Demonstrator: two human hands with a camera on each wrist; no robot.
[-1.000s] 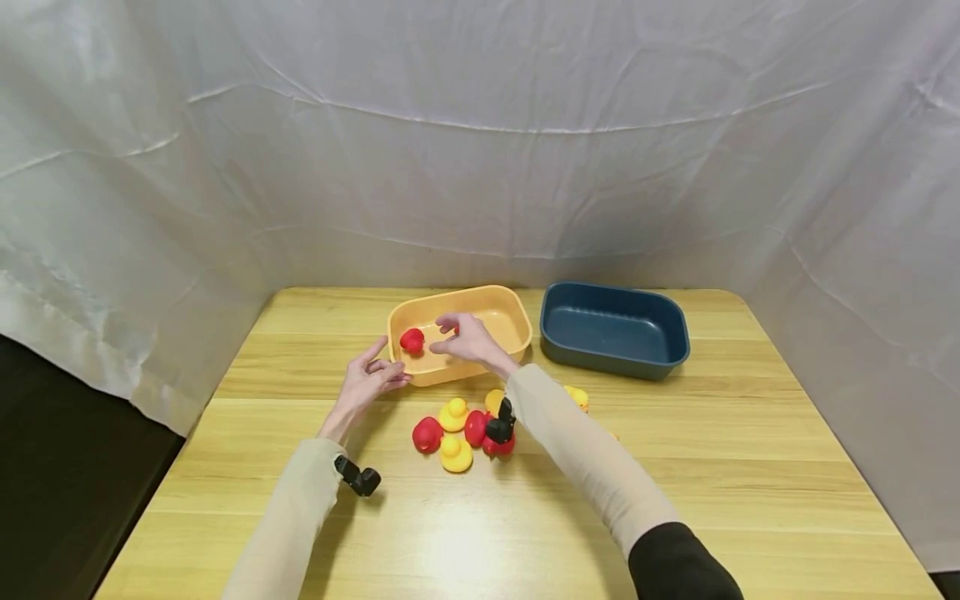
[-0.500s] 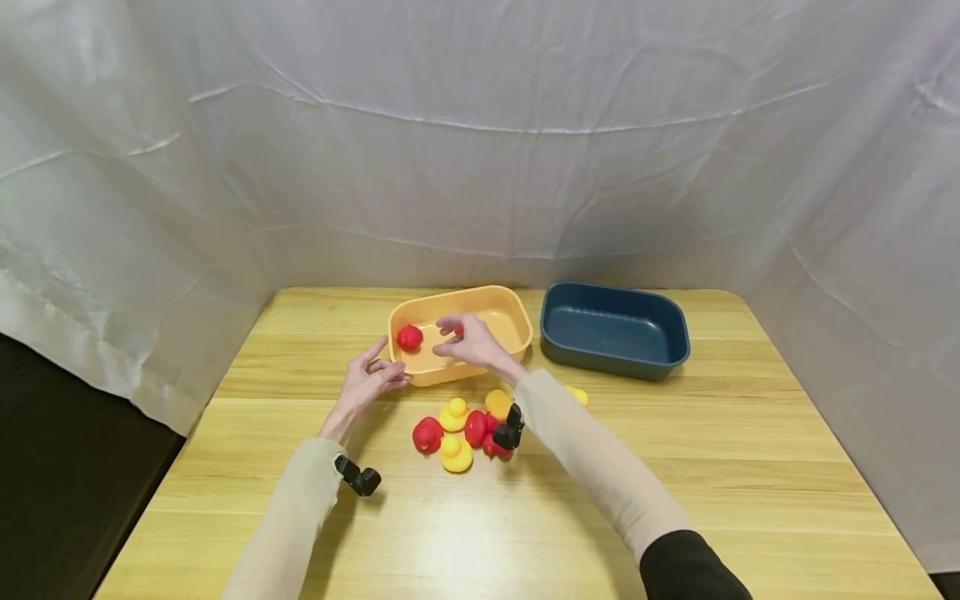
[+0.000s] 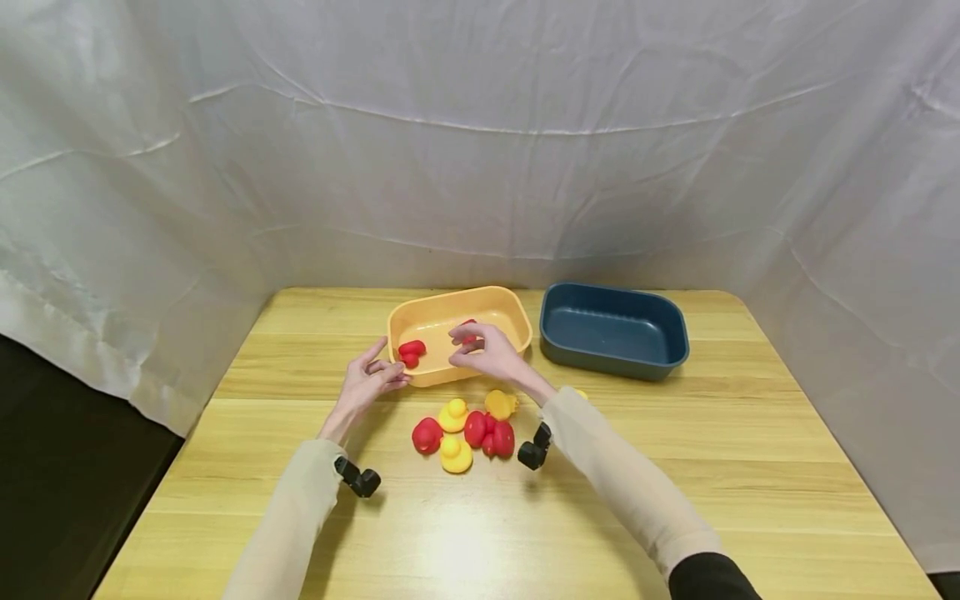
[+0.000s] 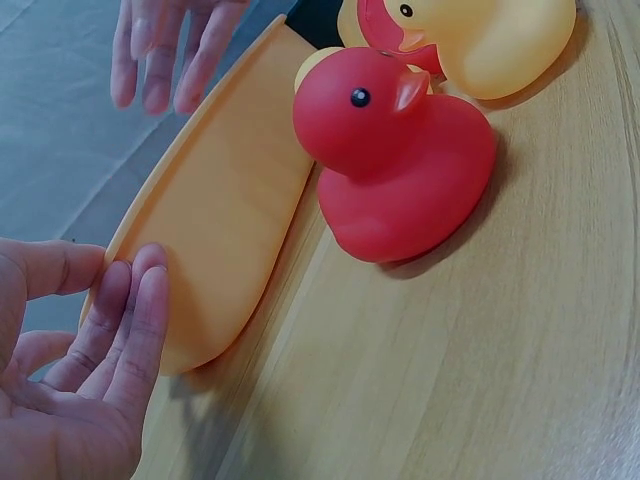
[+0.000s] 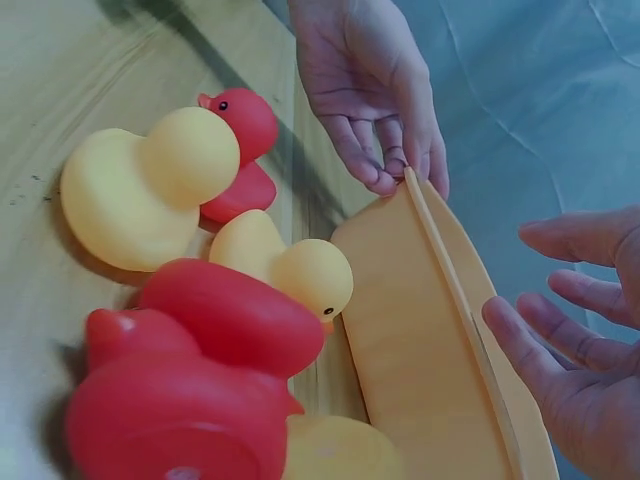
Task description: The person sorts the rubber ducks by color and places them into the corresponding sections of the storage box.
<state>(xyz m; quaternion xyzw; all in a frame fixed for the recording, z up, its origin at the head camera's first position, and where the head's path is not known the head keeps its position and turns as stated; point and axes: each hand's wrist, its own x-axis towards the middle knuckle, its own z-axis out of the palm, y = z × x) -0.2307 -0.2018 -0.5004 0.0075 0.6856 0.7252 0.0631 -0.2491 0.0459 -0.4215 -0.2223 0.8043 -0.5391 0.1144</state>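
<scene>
My left hand (image 3: 367, 383) pinches the left corner of the orange plastic bin (image 3: 491, 304); its fingers lie against the outer wall in the left wrist view, with a thumb or finger over the rim. My right hand (image 3: 487, 352) hovers over the bin's right part, fingers spread and holding nothing, as the right wrist view shows. Inside the bin, a red rubber duck (image 3: 412, 348) lies near the left end, seemingly tipped over. Another red duck (image 3: 468, 323) is partly hidden behind the right hand.
In front of the bin, red rubber ducks (image 3: 427, 435) and yellow rubber ducks (image 3: 456, 455) lie grouped on the wooden table (image 3: 750, 467). More yellow (image 3: 582, 393) shows beside the right sleeve. A dark blue bin (image 3: 611, 362) stands right of the orange one. A pale curtain (image 3: 480, 167) hangs behind.
My right hand has drawn back to the right over the bin, uncovering more of the second red duck. The left red duck has changed its pose. My left hand has stayed put.
</scene>
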